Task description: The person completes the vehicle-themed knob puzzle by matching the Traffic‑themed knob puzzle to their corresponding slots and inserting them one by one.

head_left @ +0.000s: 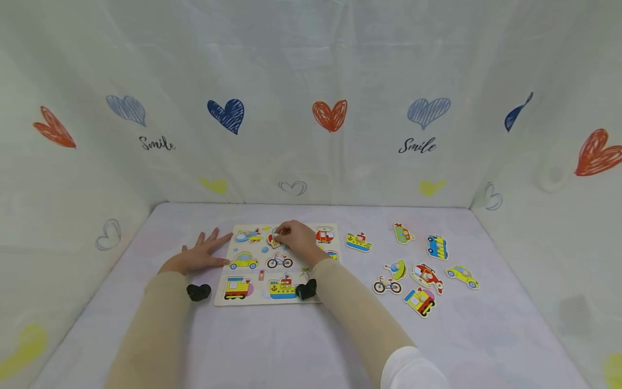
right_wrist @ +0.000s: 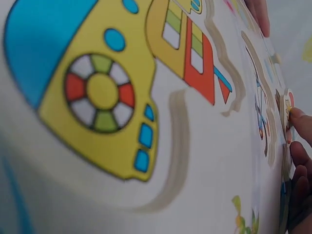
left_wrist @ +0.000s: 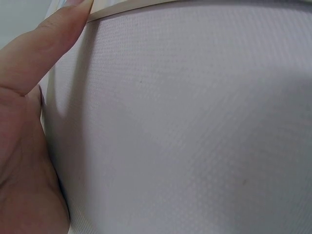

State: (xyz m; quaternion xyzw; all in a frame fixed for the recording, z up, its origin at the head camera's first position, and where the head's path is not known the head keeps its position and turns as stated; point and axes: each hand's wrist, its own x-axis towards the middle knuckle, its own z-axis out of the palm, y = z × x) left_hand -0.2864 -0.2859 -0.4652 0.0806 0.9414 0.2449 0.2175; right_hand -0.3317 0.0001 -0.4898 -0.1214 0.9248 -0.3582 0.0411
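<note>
A wooden puzzle board (head_left: 302, 259) with printed vehicles lies on the table. In the head view my right hand (head_left: 299, 240) is over its top middle, pinching a small red and white puzzle piece (head_left: 273, 239). The right wrist view shows fingertips (right_wrist: 297, 117) at the knob of that piece (right_wrist: 286, 114), close over the board; its full picture is hidden. My left hand (head_left: 196, 257) lies spread at the board's left side. In the left wrist view its thumb (left_wrist: 53, 41) touches the board's edge (left_wrist: 131, 9).
Loose pieces lie right of the board: a ship (head_left: 359, 242), a green vehicle (head_left: 403, 233), a bus (head_left: 438, 247), a saucer shape (head_left: 397, 270), a bicycle (head_left: 387, 285), a helicopter (head_left: 427, 276), a car (head_left: 463, 276) and a train (head_left: 420, 301). Printed curtains (head_left: 277, 65) surround the table.
</note>
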